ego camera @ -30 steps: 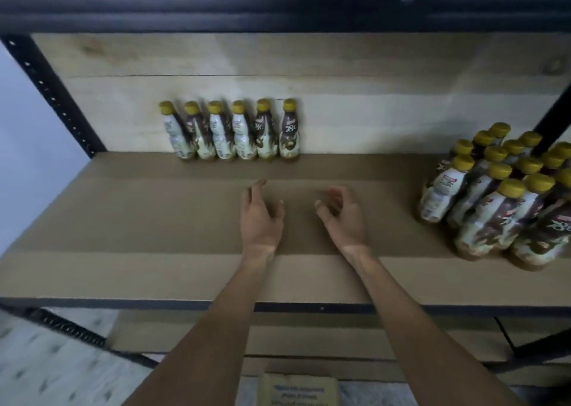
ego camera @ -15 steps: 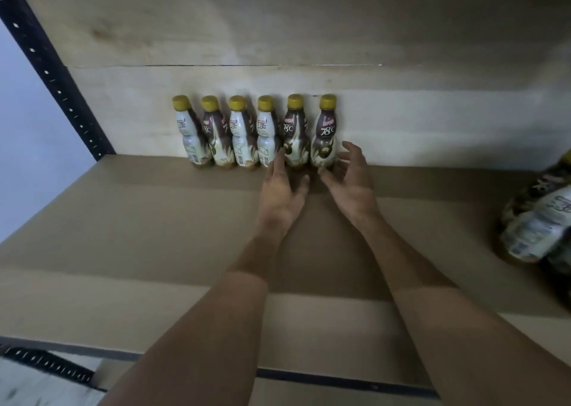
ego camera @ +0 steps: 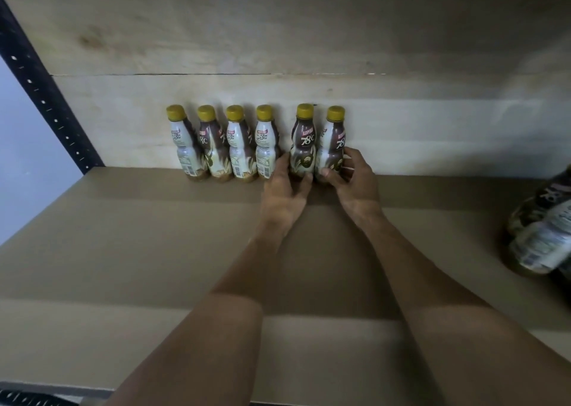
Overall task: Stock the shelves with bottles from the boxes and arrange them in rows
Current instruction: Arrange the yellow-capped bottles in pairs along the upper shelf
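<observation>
Both hands have gone forward from just short of the row and closed on its two right-end bottles, which now stand a little apart from the rest. Nearest, the bare shelf board (ego camera: 123, 251) runs under both forearms. The left hand (ego camera: 284, 192) curls round the foot of the dark bottle (ego camera: 304, 141), thumb on its front, fingers (ego camera: 282, 163) in the gap on its left. The right hand (ego camera: 353, 183) wraps the low part of the end bottle (ego camera: 335, 141), its fingers (ego camera: 355, 157) round the right side. Left of the left-hand fingers, four bottles (ego camera: 230, 146) stand shoulder to shoulder against the back wall (ego camera: 432, 121). Well right of the right hand, more bottles (ego camera: 543, 238) wait at the frame's edge. With both grips so low, I judge a quick pull could tip either tall bottle, and a left knuckle could topple the nearest of the four.
</observation>
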